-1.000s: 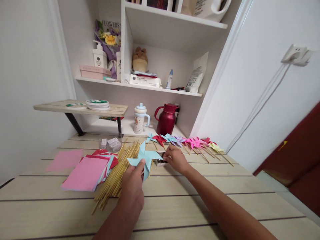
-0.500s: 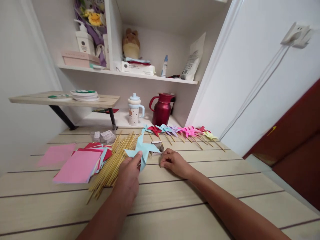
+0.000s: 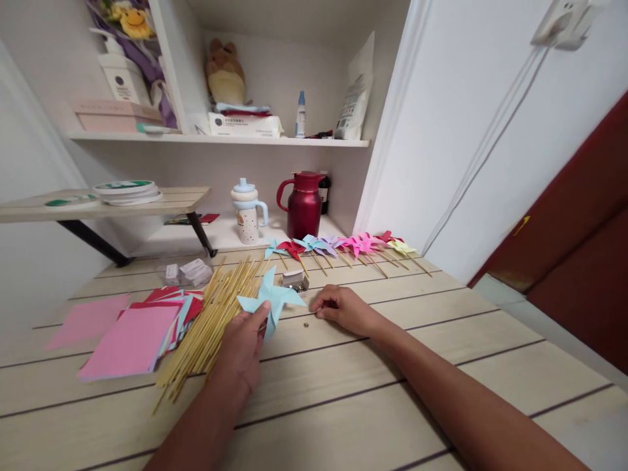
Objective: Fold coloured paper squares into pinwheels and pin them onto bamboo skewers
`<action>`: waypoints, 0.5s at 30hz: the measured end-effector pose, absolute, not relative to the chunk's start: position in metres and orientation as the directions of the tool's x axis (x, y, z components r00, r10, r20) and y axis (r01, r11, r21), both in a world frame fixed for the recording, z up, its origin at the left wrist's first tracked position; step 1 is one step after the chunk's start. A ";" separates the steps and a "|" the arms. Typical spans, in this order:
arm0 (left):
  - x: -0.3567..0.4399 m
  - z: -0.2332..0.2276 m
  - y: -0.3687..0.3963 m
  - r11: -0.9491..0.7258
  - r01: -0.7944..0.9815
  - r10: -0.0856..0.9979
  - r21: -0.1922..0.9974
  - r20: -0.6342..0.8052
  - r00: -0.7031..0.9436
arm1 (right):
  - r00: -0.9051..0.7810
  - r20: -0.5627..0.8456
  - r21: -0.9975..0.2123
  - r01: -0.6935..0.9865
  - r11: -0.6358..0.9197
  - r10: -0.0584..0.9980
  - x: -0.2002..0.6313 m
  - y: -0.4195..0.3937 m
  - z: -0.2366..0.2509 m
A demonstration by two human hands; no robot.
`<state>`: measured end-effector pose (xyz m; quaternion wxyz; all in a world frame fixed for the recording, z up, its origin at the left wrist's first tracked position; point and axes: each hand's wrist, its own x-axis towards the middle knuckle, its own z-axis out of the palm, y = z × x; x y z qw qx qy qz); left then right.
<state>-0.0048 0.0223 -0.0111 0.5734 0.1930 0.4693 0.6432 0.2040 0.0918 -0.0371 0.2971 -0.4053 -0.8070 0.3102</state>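
Observation:
My left hand (image 3: 243, 347) holds a light blue paper pinwheel (image 3: 272, 297) by its lower edge, just above the wooden table (image 3: 343, 392). My right hand (image 3: 341, 307) rests on the table to the right of it, with its fingers curled together; I see nothing between them. A tiny round pin (image 3: 305, 323) lies on the table just left of those fingertips. Behind the pinwheel stands a small box of pins (image 3: 294, 280). A pile of bamboo sticks (image 3: 210, 320) lies to the left of my left hand.
Pink, red and blue paper squares (image 3: 130, 340) are stacked at the left. A row of finished pinwheels (image 3: 343, 247) lies at the back. A red jug (image 3: 303, 204), a cup (image 3: 245, 210), a clear box (image 3: 184, 271) and a low shelf (image 3: 103, 199) stand behind.
My right hand has drawn back from the pin box toward me and now rests on the table. My left hand has lowered the blue pinwheel slightly. The camera has tilted down and right.

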 end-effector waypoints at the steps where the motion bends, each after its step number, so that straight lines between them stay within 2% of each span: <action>1: -0.004 -0.011 0.022 0.098 -0.551 0.922 0.829 -0.284 -0.262 | -0.484 0.227 -0.749 0.468 0.469 0.845 0.205 0.092 -0.037; 8: -0.005 -0.018 0.021 0.086 -0.477 0.944 0.875 -0.224 -0.241 | -0.356 0.264 -0.823 0.401 0.402 0.896 0.202 0.084 -0.027; 15: -0.003 -0.027 0.020 0.086 -0.358 0.965 0.930 -0.167 -0.201 | -0.284 0.338 -0.873 0.262 0.412 0.897 0.189 0.064 -0.006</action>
